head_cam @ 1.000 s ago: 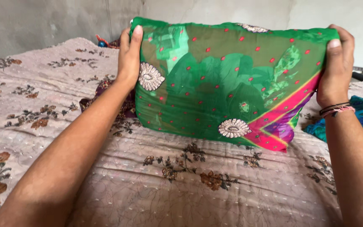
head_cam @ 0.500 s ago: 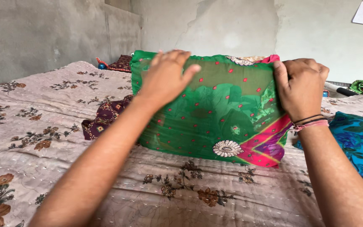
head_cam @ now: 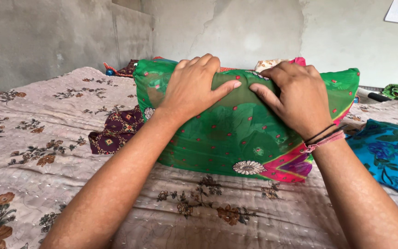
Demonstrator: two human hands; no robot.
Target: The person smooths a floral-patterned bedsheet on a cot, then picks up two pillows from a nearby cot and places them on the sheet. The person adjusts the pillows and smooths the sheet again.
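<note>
Both hands (head_cam: 245,92) on green cloth (head_cam: 236,133)

Soft even daylight, sharp focus, faint shadows.

Two bare forearms, no sleeves, left hand (head_cam: 194,87) without rings or bands, right hand (head_cam: 295,94) with short nails, thin black and pink thread bands (head_cam: 323,138) round the right wrist
</note>
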